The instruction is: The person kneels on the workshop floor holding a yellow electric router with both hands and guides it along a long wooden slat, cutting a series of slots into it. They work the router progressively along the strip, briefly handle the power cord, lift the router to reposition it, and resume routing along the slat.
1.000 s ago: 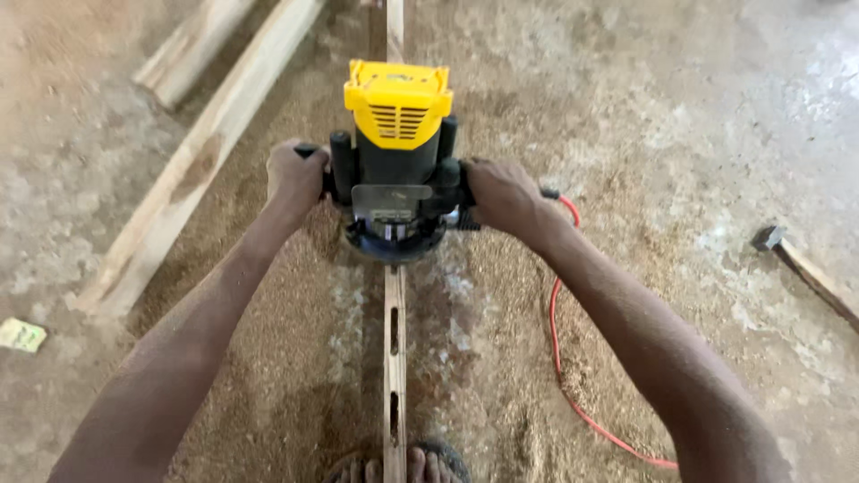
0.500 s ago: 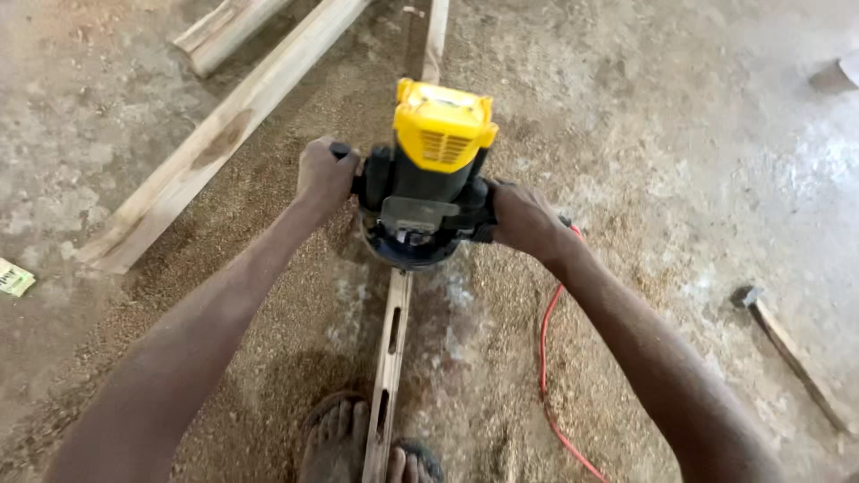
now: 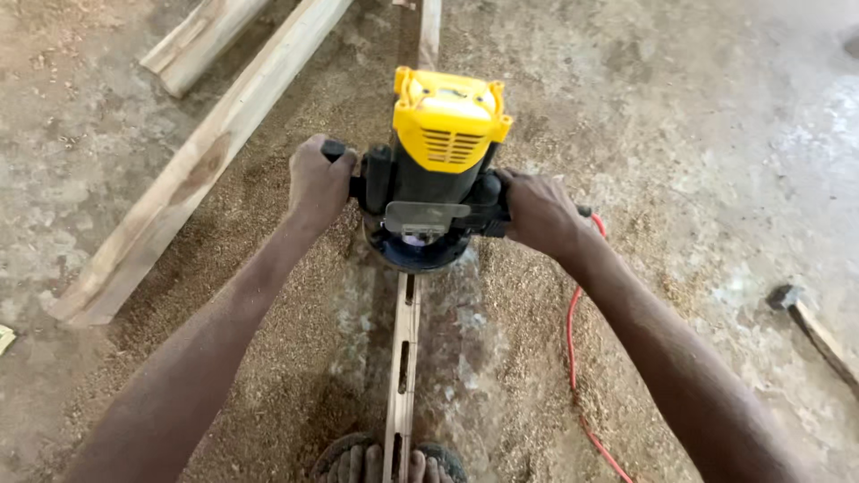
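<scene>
Gripping the side handles of a yellow and black router (image 3: 440, 170), the left hand (image 3: 318, 183) and the right hand (image 3: 537, 210) are each closed tight around a knob, fingers wrapped fully with no gap showing. The tool sits at centre frame, its round base resting on a narrow wooden strip (image 3: 403, 367) that runs from the bottom edge up past the top of the frame, with long slots already cut along its lower stretch.

Risks, as a judgement: the strip is much narrower than the router base, so the tool could tip or wander sideways and spoil the slot. The bare toes (image 3: 380, 462) at the bottom centre press on the strip right in line with the cut, so a kick or slip of the tool toward them could injure. The red cable (image 3: 573, 358) trails over the sawdust at lower right near the right forearm and could snag.

Hidden or unclear: the cutter itself is covered by the base, so its depth and whether it spins cannot be told. The handles are buried in the fists. A hammer (image 3: 810, 326) at the right edge is cut off, as are the thick timber beams (image 3: 206, 170) at upper left
</scene>
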Available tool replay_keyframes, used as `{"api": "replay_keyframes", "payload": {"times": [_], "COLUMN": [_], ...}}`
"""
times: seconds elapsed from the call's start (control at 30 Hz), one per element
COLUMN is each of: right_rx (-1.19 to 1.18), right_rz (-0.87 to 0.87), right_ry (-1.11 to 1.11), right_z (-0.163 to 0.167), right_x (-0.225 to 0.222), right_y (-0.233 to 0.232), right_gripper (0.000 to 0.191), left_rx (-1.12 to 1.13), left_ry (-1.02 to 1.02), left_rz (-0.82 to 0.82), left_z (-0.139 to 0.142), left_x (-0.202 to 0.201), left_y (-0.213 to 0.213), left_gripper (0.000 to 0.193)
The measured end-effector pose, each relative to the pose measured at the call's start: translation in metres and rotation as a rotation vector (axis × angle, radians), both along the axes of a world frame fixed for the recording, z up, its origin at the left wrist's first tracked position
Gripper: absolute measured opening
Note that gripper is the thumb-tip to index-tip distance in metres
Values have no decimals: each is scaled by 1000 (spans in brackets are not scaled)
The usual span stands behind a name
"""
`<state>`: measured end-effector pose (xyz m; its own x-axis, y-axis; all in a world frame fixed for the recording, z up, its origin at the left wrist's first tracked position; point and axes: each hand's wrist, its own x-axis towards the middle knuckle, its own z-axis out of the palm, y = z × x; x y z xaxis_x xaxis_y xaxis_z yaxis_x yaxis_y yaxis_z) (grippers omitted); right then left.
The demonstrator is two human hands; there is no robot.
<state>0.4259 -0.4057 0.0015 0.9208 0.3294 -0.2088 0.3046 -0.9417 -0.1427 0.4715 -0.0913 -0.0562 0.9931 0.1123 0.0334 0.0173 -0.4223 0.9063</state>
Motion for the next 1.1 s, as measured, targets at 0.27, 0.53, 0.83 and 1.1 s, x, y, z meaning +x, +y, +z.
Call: {"api": "replay_keyframes", "payload": {"times": [0.27, 0.53, 0.83, 1.1], "right_rx": [158, 15, 59, 27], "right_rz": [73, 12, -52, -34], "right_ry": [-176, -44, -56, -75], "right_z": [-3, -6, -5, -15], "right_x": [16, 15, 17, 17], "right_y": [-5, 0, 4, 4], "right_gripper": [42, 37, 33, 37], "left_rx": [92, 50, 25, 25], "left_ry": [-60, 54, 96, 114], "left_rz": [-5, -17, -11, 11], "left_z": [-5, -3, 2, 7], "left_x": [24, 15, 14, 9], "left_y": [-7, -3, -3, -5], "left_gripper": [22, 20, 22, 22]}}
